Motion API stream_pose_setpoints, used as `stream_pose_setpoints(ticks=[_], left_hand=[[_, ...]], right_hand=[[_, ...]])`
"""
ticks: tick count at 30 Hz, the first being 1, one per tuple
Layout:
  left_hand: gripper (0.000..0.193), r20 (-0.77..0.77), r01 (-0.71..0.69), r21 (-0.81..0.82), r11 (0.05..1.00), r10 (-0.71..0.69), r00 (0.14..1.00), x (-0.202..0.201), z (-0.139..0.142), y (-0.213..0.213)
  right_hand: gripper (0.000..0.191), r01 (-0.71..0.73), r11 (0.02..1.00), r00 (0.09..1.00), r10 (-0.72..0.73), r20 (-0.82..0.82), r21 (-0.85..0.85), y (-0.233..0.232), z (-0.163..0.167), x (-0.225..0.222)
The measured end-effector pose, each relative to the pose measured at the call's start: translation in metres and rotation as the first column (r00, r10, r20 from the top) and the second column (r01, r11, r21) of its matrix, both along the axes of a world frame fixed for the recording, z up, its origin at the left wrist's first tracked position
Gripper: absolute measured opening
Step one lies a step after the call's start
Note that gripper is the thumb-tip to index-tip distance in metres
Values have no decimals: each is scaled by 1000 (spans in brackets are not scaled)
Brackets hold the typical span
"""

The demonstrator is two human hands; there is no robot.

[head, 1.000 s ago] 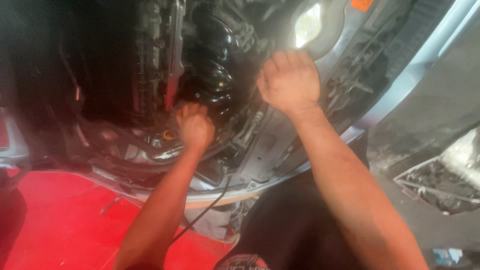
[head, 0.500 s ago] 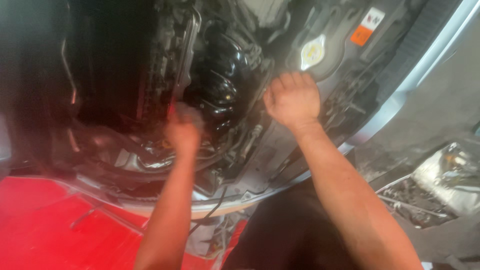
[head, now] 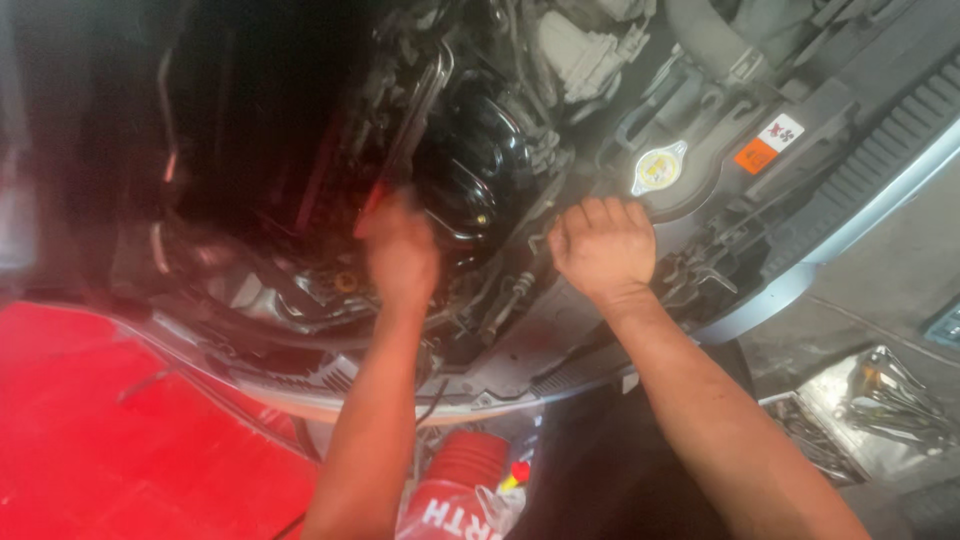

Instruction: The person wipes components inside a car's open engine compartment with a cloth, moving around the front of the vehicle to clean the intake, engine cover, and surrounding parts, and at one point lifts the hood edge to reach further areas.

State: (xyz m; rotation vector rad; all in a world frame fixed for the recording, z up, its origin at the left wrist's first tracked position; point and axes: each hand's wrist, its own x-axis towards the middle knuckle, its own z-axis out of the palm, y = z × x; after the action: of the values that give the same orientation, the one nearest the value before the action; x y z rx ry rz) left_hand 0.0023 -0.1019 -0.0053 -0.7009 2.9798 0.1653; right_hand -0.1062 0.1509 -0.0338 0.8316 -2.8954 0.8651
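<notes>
I look down into a car's open engine bay (head: 300, 180). My left hand (head: 400, 255) reaches deep among the dark engine parts, blurred, fingers curled beside a glossy black ribbed part (head: 480, 165); what it holds is hidden. My right hand (head: 603, 245) is a closed fist resting on the front panel (head: 700, 210), close to a yellowish round radiator cap (head: 660, 168). Nothing shows in that fist.
An orange sticker (head: 757, 155) and a white one sit on the panel. The silver bumper edge (head: 860, 215) runs to the right. A red can (head: 465, 490) stands below. Loose metal tools (head: 890, 395) lie on the floor at right. A red surface (head: 110, 440) fills the lower left.
The view has shifted, so the radiator cap and stickers come into sight. My left hand pushed further up into the engine; my right fist slid lower on the front panel.
</notes>
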Motion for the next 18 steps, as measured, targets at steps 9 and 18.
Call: stream_pose_setpoints(ticks=[9, 18], left_hand=[[38, 391, 415, 55, 908, -402, 828, -12, -10, 4], [39, 156, 409, 164, 898, -433, 888, 18, -2, 59]], right_hand=[[19, -54, 998, 998, 54, 18, -38, 3, -7, 1], [18, -10, 994, 1000, 10, 3, -110, 8, -12, 1]])
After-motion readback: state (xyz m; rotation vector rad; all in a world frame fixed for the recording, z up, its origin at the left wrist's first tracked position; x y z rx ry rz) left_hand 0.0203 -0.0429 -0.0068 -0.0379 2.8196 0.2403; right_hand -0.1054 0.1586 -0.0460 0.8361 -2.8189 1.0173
